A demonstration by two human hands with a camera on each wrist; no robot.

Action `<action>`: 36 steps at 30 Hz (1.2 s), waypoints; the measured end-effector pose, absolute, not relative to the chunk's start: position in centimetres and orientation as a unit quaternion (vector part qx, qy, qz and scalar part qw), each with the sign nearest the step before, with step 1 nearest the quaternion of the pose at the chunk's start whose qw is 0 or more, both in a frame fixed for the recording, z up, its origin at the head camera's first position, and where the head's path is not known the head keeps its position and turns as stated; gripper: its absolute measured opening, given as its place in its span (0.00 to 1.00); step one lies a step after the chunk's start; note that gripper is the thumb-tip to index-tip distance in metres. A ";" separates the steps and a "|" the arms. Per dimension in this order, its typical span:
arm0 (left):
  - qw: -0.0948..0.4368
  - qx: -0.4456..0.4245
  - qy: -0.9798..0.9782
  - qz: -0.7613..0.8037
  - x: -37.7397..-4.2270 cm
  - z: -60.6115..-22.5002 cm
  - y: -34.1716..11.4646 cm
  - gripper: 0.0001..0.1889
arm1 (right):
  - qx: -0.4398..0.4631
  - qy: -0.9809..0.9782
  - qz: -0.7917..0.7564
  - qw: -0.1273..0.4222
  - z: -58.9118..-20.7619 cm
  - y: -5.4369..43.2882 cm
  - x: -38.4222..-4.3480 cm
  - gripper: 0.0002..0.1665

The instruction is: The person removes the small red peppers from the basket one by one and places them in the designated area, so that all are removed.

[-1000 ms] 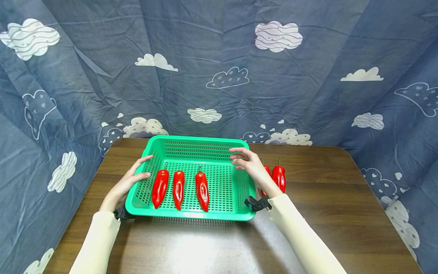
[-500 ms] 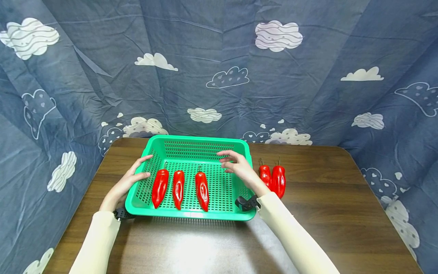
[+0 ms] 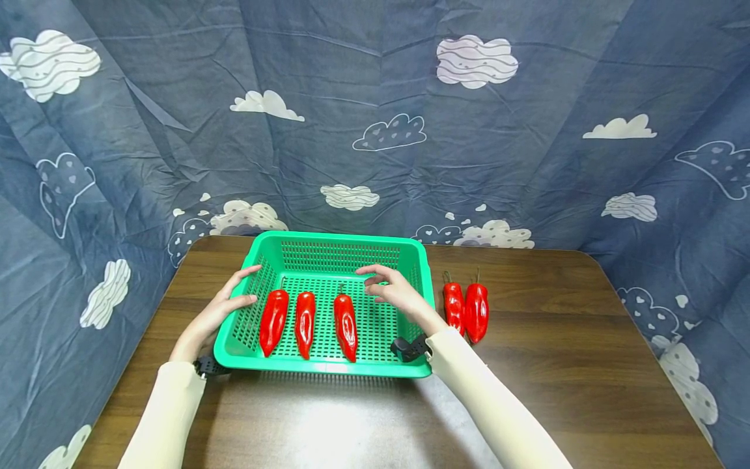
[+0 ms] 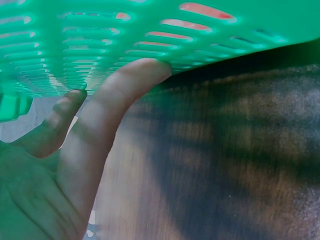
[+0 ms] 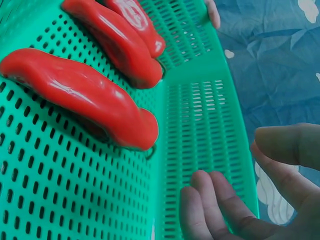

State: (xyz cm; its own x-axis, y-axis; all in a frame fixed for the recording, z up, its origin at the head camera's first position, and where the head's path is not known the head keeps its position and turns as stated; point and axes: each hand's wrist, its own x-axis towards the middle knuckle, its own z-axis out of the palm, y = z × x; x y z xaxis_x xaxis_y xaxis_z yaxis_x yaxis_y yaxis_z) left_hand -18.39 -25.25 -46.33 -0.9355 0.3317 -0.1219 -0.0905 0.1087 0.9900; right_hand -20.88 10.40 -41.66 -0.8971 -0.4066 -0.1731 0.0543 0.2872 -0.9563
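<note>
A green perforated plastic basket point(image 3: 328, 368) stands on the table. Three long red peppers lie inside, among them a left pepper point(image 3: 274, 322), a middle pepper point(image 3: 305, 324) and a right pepper point(image 3: 346, 327). My left hand point(image 3: 213, 312) rests against the basket's left side, fingers extended at the rim; the left wrist view shows fingers point(image 4: 95, 125) along the outer wall. Over the right half of the basket hovers my right hand point(image 3: 398, 294), fingers loosely bent and holding nothing. In the right wrist view its fingertips point(image 5: 200, 187) stand apart from the peppers.
Two more red peppers, one nearer point(image 3: 454, 305) and one farther right point(image 3: 477, 312), lie side by side on the wooden table point(image 3: 556, 339) beyond the basket's right side. A blue curtain point(image 3: 387, 182) with cloud prints hangs behind the table.
My right hand has moved left from the basket's right rim to above its inside, uncovering the two peppers on the table. The left hand and basket have not visibly moved.
</note>
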 end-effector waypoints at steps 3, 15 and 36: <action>0.155 0.084 0.733 0.657 -18.4 -46.4 -25.3 0.31 | -0.118 0.778 -0.580 0.210 -41.8 10.1 -20.9 0.25; 0.145 0.089 0.743 0.647 -18.5 -46.5 -25.2 0.31 | -0.129 0.770 -0.564 0.270 -42.5 9.1 -21.0 0.26; 0.158 0.083 0.730 0.659 -18.5 -46.6 -25.4 0.31 | -0.133 0.814 -0.460 0.329 -43.2 7.1 -21.1 0.26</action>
